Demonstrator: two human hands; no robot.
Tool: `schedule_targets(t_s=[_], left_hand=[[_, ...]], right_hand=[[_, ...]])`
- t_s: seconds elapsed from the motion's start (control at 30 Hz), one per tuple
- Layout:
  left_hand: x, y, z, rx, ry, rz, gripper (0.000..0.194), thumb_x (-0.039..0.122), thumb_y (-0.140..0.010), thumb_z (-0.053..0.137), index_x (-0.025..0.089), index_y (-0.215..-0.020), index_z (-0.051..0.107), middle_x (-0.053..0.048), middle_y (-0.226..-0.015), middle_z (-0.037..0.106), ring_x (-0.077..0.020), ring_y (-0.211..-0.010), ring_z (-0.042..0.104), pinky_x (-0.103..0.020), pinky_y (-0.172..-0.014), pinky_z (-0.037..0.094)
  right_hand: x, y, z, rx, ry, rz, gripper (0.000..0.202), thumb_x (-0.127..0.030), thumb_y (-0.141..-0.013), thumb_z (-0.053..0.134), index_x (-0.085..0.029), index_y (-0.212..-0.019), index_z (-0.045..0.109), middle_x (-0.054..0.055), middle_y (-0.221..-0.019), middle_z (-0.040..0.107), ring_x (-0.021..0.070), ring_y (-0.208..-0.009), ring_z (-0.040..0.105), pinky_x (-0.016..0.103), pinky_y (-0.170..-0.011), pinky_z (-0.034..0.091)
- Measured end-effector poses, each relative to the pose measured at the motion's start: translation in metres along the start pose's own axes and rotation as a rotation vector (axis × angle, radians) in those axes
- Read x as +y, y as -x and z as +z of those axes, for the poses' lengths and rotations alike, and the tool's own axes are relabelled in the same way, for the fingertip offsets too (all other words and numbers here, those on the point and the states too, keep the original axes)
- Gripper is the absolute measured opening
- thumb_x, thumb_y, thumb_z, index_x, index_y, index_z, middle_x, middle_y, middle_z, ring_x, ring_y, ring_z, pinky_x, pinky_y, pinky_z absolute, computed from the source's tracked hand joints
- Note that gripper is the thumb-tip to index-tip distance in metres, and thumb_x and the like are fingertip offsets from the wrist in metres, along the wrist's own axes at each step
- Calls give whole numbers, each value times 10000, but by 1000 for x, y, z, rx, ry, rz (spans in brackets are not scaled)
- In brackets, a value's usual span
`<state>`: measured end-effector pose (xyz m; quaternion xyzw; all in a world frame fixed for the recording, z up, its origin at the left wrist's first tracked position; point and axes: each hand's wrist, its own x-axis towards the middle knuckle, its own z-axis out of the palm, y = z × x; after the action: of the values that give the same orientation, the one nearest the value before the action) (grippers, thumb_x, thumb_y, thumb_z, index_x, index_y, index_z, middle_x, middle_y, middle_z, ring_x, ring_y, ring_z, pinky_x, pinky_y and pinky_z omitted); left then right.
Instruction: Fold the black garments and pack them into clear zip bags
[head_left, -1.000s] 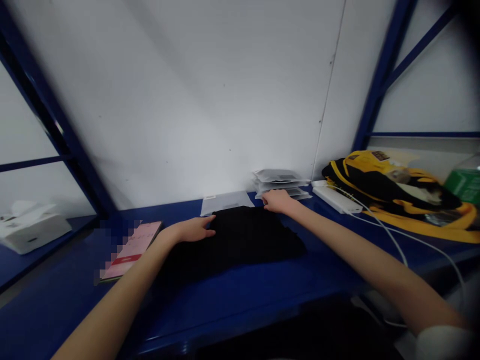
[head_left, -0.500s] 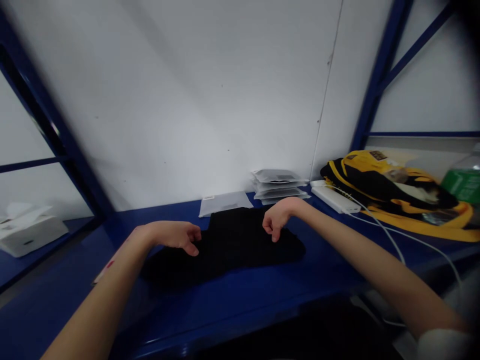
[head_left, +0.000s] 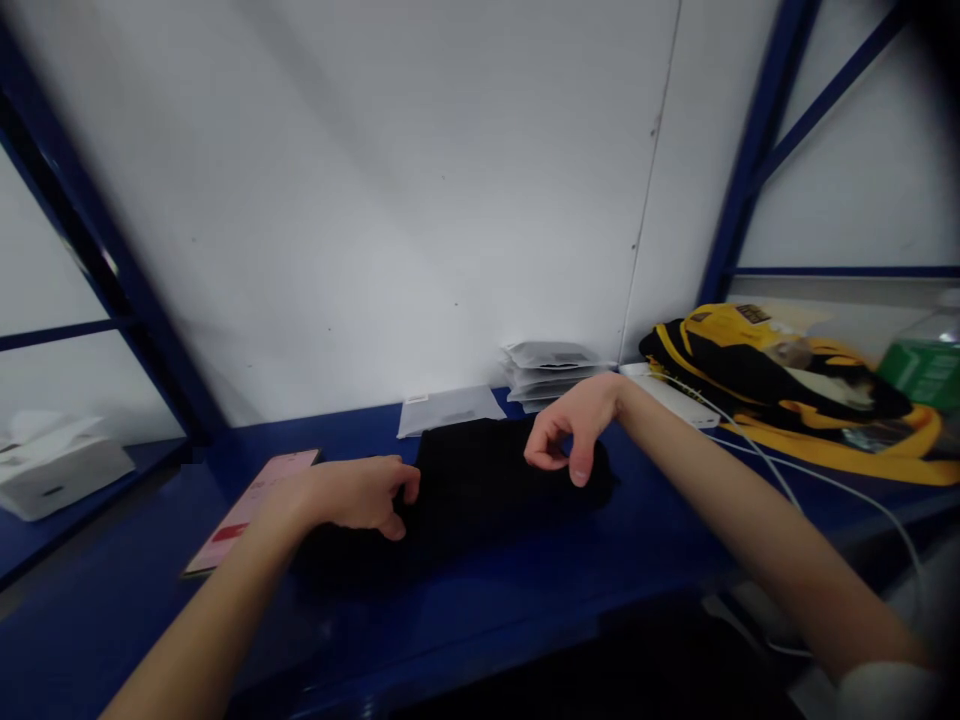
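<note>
A piece of black cloth (head_left: 472, 480), perhaps a folded garment, lies on the blue tabletop (head_left: 450, 600) in front of me. My left hand (head_left: 367, 497) rests at its left part, fingers bent, with a gap between thumb and forefinger. Over the cloth's right part is my right hand (head_left: 566, 435), its fingers curled and the thumb standing apart, nothing visible between them. The dark fabric hides its folds and outline. Beside my left wrist lies a phone (head_left: 259, 500) with a pink screen, partly covered by my forearm.
Behind the cloth are a flat translucent packet (head_left: 450, 408) and a stack of similar packets (head_left: 551, 370) against the wall. At right sit a white power bank (head_left: 679, 402) with cables, a yellow-black bag (head_left: 780, 375) and a green-labelled bottle (head_left: 926, 365). A tissue pack (head_left: 64, 465) stands left.
My left hand has shifted slightly right and down, showing more of the phone. My right hand has risen a little off the cloth, its thumb moving away from the fingers.
</note>
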<state>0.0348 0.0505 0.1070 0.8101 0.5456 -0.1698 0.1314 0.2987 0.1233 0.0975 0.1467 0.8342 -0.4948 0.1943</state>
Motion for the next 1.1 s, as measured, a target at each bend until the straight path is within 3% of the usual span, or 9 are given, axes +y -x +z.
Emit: schedule_targets(t_s=[0.17,0.37,0.57,0.67,0.73,0.83,0.97,1.03,1.1], left_hand=[[5,14,3,43,37,126,155,256,-646,519,246,-781,595,15,-938,562,-142,-710,533,-233,-596,379],[13,45,24,71,139,211,155,336,-774,460,267,-801,596,43,-773,594,-117,-678,542,-198,-582,375],[15,58,61,234,242,136,305,373,-878,300,303,-923,593,38,-791,633,-117,-713,590,-197,-642,425],[6,51,85,425,200,45,306,357,-857,346,323,-1063,570,16,-1025,632,-164,-932,587,-250,-815,446],[1,44,102,512,127,17,374,382,-823,401,320,-1173,517,-7,-1226,535,-218,-1106,502,-327,-925,410],[-5,38,125,491,65,-32,523,449,-801,413,275,-1294,401,-56,-1378,361,-286,-1236,354,-445,-969,359],[-16,39,146,424,70,-78,592,478,-833,326,266,-1371,199,-67,-1428,210,-301,-1292,217,-523,-978,295],[-26,39,151,419,83,-63,610,490,-821,350,310,-1368,149,-48,-1421,229,-302,-1295,200,-535,-989,271],[-36,39,153,402,96,-45,623,504,-791,404,386,-1345,144,-4,-1397,292,-298,-1297,192,-538,-998,259]], right_hand=[[-9,-9,10,-251,-24,22,326,-397,-624,711,-144,-719,528,-52,-652,497,80,-609,461,209,-614,386],[-4,-45,19,-489,-103,197,361,-482,-638,665,-162,-804,639,-15,-784,632,115,-774,571,197,-698,410],[8,-68,25,-406,-28,456,350,-522,-666,611,-185,-758,643,-19,-682,652,117,-724,604,190,-595,375],[9,-66,25,-349,-34,451,338,-498,-675,608,-165,-729,627,-10,-650,643,115,-679,600,198,-601,375],[9,-65,24,-232,-25,396,328,-483,-688,597,-158,-726,603,-11,-621,620,110,-625,580,207,-592,383],[10,-66,22,172,165,278,311,-465,-708,580,-164,-783,584,-5,-648,589,123,-616,556,231,-591,405],[13,-69,23,743,595,367,489,-453,-694,599,-141,-1067,541,131,-1055,540,246,-922,538,342,-773,420],[14,-68,25,823,628,478,643,-505,-722,546,-124,-1228,439,196,-1248,402,316,-1101,438,412,-880,369],[15,-68,27,761,556,591,755,-585,-749,454,-121,-1330,322,210,-1362,268,359,-1218,305,474,-949,298]])
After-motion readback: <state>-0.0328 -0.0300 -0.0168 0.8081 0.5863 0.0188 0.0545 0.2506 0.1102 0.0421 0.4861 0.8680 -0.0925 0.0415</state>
